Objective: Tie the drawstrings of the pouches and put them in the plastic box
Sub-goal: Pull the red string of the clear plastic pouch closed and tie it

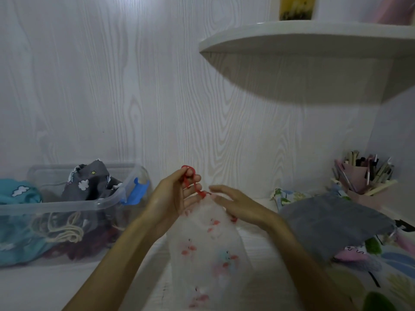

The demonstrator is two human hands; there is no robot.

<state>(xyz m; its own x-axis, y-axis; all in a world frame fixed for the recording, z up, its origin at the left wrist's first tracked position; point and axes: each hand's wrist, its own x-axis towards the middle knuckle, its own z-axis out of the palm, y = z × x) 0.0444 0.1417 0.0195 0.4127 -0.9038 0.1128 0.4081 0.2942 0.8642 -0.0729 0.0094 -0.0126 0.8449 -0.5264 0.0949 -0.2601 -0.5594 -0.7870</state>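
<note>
Now, left hand: my left hand (177, 196) sits just left of centre, its fingers curled round the red drawstring (190, 180), which loops over them and pokes out at 12 o'clock.
Right hand: my right hand (235, 204) lies at 3 o'clock of the left one, fingers straight and loosely spread, tips touching the gathered neck of the pouch; I see nothing pinched in it.
Flamingo pouch: the white flamingo pouch (208, 250) hangs from the cord at 6 o'clock of both hands, over the white table (45, 286).
Plastic box: the clear plastic box (67, 205) stands at 9 o'clock of my hands, well apart, with a grey cloud-print pouch (89, 185) and a teal pouch (20, 221) in it.
Other pouches: a grey pouch (336, 223) tops a pile at 3 o'clock.
Behind: a pink pen holder (363, 176) at 2 o'clock, under a white shelf (292, 41).
</note>
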